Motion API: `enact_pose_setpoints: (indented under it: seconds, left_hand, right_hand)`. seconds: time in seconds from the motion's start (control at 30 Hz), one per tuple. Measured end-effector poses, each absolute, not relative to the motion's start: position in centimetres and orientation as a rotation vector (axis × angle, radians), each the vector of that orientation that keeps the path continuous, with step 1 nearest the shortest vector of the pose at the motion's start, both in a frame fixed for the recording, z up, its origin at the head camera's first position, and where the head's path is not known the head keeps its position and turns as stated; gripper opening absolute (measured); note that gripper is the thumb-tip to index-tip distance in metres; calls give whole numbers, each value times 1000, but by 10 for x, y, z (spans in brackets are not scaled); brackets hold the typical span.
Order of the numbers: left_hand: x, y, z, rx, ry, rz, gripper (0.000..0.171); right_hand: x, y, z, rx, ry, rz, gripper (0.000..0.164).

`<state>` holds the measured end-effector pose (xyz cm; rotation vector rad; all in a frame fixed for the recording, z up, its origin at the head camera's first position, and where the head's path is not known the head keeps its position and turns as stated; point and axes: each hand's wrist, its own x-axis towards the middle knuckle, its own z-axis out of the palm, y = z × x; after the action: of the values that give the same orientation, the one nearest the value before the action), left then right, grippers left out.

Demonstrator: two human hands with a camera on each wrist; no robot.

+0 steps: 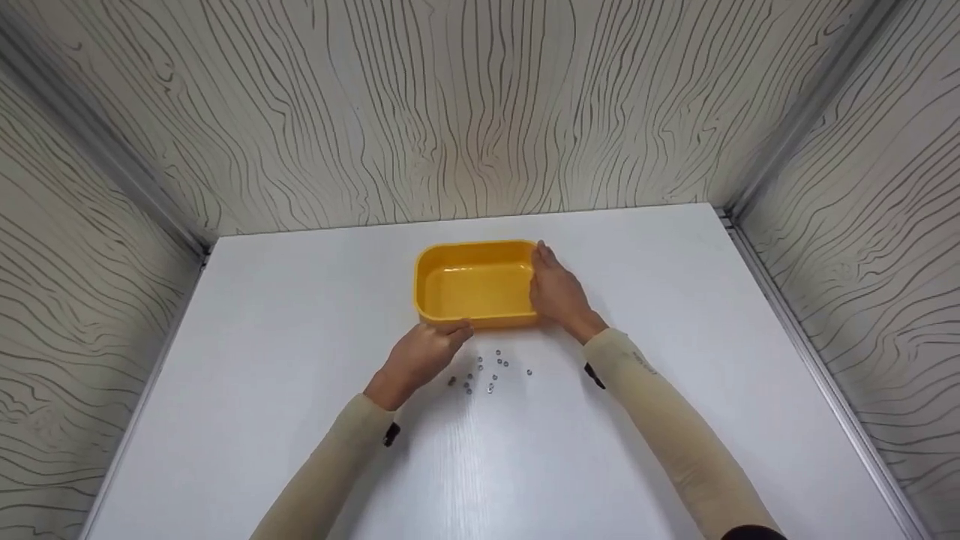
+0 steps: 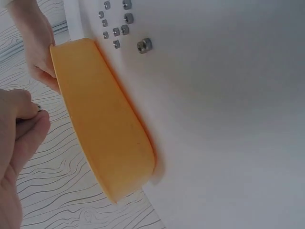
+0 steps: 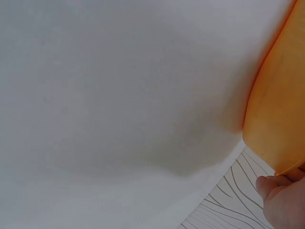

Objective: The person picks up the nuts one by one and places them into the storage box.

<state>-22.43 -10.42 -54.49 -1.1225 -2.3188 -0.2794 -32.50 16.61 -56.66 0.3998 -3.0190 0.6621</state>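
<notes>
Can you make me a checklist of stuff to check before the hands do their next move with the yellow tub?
1. Yellow tub upright, open side up: ok.
2. Tub held: ok, the right hand grips its right side.
3. Something pinched in the left hand: ok, a small shiny piece shows between its fingertips.
4. What that piece is: cannot tell, the fingers hide most of it.
5. Left hand over the tub's opening: not ok, its fingertips are at the front rim.
6. All the little metal pieces put inside: not ok, many lie on the white table in front of the tub.
</notes>
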Motion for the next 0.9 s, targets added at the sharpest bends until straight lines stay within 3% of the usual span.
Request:
enact_pose_setpoints:
  seconds: [0.57,0.9]
  left_hand:
    - [-237,-97,-514,-954,-2520,-605,24]
    - [-252,-98,-508,-834,-2602,-834,23]
  right_hand:
    - [-325,165,-566,405,-3035,655,60]
    - [-325,165,-567,376,-3051,656,59]
